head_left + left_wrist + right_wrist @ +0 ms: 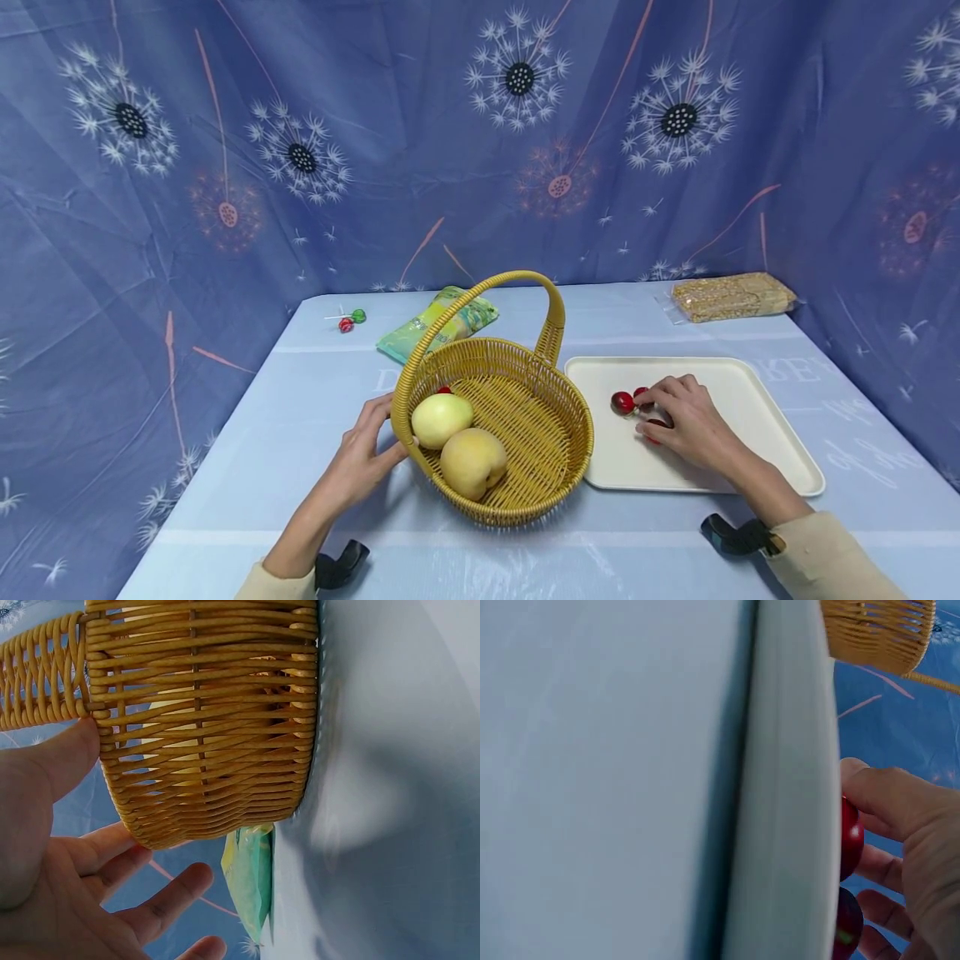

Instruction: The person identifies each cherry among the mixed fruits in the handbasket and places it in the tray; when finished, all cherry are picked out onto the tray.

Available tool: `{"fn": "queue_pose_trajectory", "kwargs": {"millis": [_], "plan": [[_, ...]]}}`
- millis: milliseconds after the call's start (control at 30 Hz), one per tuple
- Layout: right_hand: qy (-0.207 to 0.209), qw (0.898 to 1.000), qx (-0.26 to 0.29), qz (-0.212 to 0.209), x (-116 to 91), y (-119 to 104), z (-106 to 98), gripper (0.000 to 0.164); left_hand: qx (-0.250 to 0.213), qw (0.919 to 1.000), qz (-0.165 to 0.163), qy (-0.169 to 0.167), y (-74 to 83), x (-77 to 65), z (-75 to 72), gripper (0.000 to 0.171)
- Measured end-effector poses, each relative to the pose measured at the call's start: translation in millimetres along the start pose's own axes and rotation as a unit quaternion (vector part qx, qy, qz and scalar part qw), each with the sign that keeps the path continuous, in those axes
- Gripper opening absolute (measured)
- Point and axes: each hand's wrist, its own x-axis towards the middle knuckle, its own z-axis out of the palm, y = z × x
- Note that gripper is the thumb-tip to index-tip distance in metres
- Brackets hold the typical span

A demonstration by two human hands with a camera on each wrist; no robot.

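Note:
A wicker basket (525, 500) with a tall handle stands on the table. Inside it lie a pale yellow-green fruit (442, 421), a peach-like fruit (472, 462) and a partly hidden small red thing (444, 390). My left hand (367, 450) touches the basket's left side, thumb by the handle base and the other fingers spread along the outside. Over a cream tray (742, 417), my right hand (690, 421) has its thumb and index finger apart beside several dark red cherries (622, 403). One cherry (851, 838) sits close under the thumb, partly hidden by the tray rim.
Behind the basket lies a green snack bag (438, 321). Two lollipops, one red (346, 325) and one green (358, 316), are at the back left. A clear-wrapped golden package (733, 297) lies at the back right. A blue patterned curtain (420, 167) encloses the table.

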Motion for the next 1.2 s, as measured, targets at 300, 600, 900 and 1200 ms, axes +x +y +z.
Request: {"fn": "queue_pose_trajectory", "kwargs": {"millis": [300, 600, 900, 1200], "plan": [[0.003, 1.000, 0.004, 0.007, 4.9, 2.8, -1.9, 0.041, 0.004, 1.0000, -0.001, 0.000, -0.3, 0.0, -0.1, 0.057], [0.009, 0.999, 0.049, -0.005, 24.3, -16.7, -13.6, 0.043, -0.003, 1.0000, 0.007, 0.001, -0.5, 0.1, -0.1, 0.055], [-0.002, 0.996, 0.086, -0.032, 49.6, -49.4, -29.4, 0.044, 0.002, 1.0000, 0.000, -0.001, 0.1, -0.5, 0.3, 0.054], [-0.020, 0.991, 0.107, -0.076, 74.6, -82.5, -33.6, 0.045, 0.003, 0.9999, 0.010, 0.002, -0.4, -1.5, 0.5, 0.054]]}}
